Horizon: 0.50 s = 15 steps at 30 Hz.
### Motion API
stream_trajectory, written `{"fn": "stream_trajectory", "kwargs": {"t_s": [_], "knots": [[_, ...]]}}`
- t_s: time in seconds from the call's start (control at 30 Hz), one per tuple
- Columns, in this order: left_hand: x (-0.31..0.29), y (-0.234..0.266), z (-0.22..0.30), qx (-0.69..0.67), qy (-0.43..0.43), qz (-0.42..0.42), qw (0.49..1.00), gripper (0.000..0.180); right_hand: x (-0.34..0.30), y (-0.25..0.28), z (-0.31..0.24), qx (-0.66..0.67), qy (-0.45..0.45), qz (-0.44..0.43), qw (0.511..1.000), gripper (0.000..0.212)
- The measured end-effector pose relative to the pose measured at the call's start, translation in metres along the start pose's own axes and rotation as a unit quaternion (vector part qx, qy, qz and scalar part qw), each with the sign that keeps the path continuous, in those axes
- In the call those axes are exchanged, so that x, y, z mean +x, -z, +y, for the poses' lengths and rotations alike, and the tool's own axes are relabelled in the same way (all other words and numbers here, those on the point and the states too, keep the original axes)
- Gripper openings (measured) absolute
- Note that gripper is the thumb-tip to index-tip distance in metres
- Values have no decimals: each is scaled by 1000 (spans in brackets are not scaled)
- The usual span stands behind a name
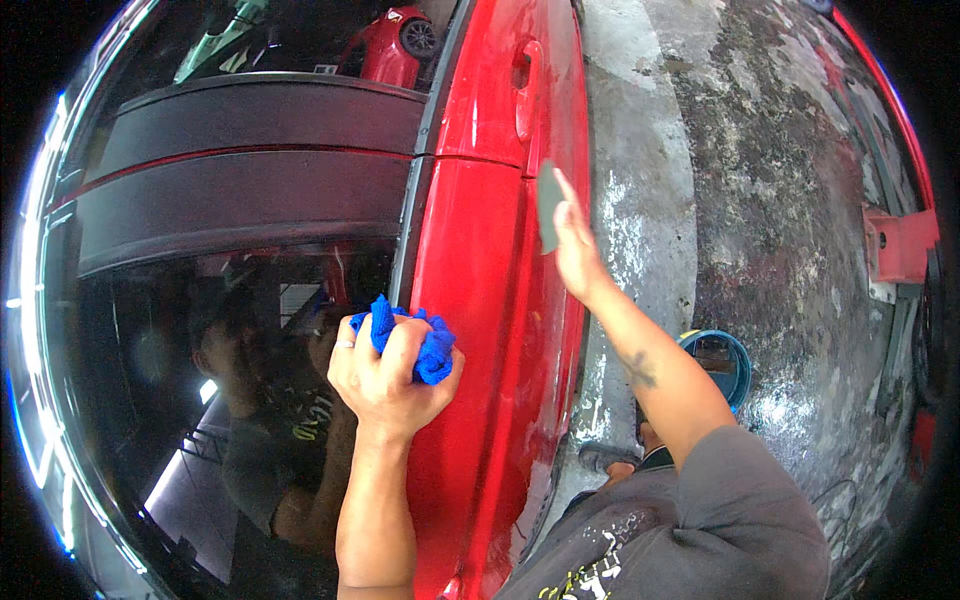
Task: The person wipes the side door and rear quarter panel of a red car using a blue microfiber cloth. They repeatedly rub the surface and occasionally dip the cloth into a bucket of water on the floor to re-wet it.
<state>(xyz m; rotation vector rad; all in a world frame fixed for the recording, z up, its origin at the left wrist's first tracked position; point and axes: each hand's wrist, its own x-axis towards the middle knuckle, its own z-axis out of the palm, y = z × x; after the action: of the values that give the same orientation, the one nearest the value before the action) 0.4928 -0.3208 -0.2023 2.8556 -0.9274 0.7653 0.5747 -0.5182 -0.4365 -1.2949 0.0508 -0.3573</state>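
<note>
My left hand (380, 385) is closed round a bunched blue cloth (434, 355), over the edge between the dark side window (150, 380) and the red car door (470, 300). A ring shows on one finger. Farther up on the right, my right hand (575, 245) holds a thin grey-green sheet (547, 208) that looks like sandpaper, edge-on against the door's outer side. Its fingers lie nearly straight along the back of the sheet, partly hidden. Just beyond it are the seam between two door panels and a red door handle (530, 90).
A round blue bucket (740, 360) stands on the stained, wet concrete floor (780, 220), right of my right forearm. A red metal bracket (900, 245) is at the far right. The window glass reflects a person and another red car.
</note>
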Motion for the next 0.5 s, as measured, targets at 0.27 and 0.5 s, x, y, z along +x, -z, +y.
{"fn": "stream_trajectory", "kwargs": {"t_s": [0.27, 0.5], "knots": [[1, -9, 2, -19, 3, 11, 1000, 31, -4, -4, -1, -132, 18, -40, 990, 57], [-2, -6, -4, -9, -6, 17, 1000, 37, -60, -20, 2, -280, 17, -112, 953, 69]]}}
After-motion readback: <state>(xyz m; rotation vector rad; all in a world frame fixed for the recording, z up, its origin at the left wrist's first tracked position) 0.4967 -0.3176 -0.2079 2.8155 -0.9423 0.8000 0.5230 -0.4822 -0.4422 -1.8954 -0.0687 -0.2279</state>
